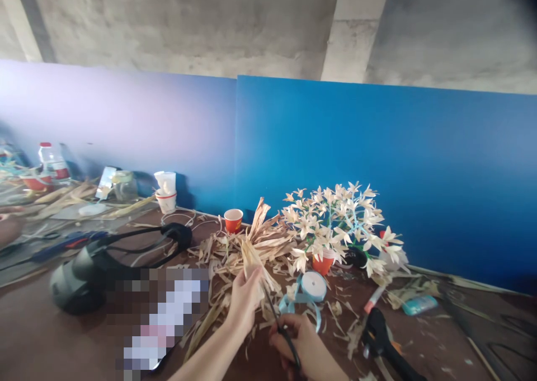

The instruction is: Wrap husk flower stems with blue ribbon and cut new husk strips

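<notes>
My left hand (pixel 247 294) is closed on a pale dried husk (pixel 250 258), its fingers wrapped round the lower part. To its right, my right hand (pixel 296 339) grips dark-handled scissors (pixel 287 342), whose blades point up and left toward the husk. Behind the left hand lies a heap of dried husk strips (pixel 268 235). A bunch of white husk flowers (pixel 335 219) rises from a red cup (pixel 323 262) at the back right. A roll of light blue ribbon (pixel 314 286) lies beyond the right hand.
A black glue gun (pixel 380 336) lies at right, near a teal packet (pixel 419 305). At left are a headset-like device (pixel 79 280) and a blurred-out phone (pixel 163 325). Cups (pixel 166 199) stand by the blue panel (pixel 293 146). Another person's hand (pixel 10 224) shows at far left.
</notes>
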Demonstrator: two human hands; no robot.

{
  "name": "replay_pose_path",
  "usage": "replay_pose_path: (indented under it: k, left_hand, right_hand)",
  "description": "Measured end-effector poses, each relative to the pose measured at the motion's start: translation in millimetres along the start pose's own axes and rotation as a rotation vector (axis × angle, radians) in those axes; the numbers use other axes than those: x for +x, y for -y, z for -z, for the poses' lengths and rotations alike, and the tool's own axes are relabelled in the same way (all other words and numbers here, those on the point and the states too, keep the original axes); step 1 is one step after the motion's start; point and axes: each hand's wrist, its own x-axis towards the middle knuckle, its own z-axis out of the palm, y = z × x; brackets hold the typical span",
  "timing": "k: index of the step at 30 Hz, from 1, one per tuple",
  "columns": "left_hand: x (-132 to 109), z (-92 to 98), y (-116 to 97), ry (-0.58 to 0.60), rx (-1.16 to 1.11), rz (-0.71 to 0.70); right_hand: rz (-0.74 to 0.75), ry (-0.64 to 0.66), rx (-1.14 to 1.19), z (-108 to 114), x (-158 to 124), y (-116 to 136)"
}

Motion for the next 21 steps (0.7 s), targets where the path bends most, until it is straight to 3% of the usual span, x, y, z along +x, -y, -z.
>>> replay_pose_path:
  k: [21]
  left_hand:
    - [-4.8,-2.5,18.8,0.02,-0.088,-0.02]
  right_hand:
    - [0.011,-0.067,0.023,-10.9,2.1,-0.5]
